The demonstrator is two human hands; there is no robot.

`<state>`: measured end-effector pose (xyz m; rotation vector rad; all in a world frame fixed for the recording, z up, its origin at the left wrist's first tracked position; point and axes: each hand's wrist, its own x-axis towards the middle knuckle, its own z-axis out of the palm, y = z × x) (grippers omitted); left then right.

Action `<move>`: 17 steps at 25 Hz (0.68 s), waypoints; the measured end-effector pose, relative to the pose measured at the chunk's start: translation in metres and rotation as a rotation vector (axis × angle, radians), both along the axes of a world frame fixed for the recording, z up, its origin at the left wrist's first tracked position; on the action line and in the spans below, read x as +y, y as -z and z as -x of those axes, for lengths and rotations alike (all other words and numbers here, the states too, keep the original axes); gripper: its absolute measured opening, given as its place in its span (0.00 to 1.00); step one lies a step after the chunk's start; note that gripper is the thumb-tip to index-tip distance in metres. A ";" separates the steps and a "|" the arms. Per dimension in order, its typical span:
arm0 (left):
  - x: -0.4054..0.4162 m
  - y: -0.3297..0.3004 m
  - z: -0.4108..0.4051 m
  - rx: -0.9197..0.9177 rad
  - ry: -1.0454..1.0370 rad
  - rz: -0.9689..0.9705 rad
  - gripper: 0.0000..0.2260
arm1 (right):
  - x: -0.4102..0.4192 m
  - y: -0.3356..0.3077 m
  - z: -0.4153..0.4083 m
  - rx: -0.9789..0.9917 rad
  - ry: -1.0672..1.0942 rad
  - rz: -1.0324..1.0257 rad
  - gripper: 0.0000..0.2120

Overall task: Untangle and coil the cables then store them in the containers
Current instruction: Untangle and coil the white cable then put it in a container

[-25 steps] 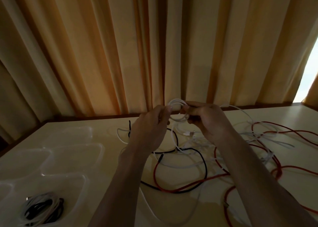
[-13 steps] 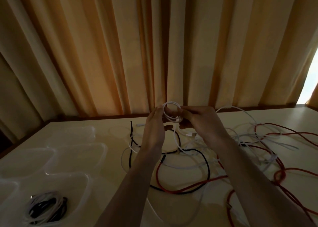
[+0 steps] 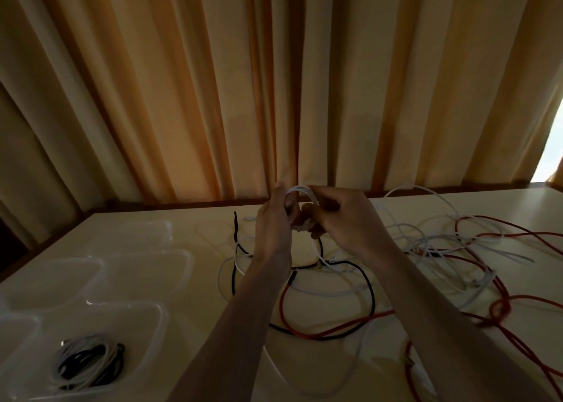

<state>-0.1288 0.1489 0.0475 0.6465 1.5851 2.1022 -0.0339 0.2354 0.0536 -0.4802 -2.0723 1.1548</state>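
Head view: white cable being coiled in both hands, above the table's far edge.

Left hand (image 3: 272,218) and right hand (image 3: 347,218) pinch a small white coil (image 3: 301,192); its tail drops at 6 o'clock into the tangle (image 3: 335,285). Light, limp, likely springy: hold across all loops. Dim light; exact finger grip uncertain. Containers (image 3: 146,279) at 9 o'clock, one holding coiled cables (image 3: 88,360).

The red cable (image 3: 502,307) runs off the right edge, and the nearest container (image 3: 146,350) is cut off at the bottom.
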 end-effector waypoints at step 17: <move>0.010 0.014 0.009 0.804 0.078 0.374 0.10 | 0.031 0.006 -0.010 -0.039 0.314 -0.050 0.13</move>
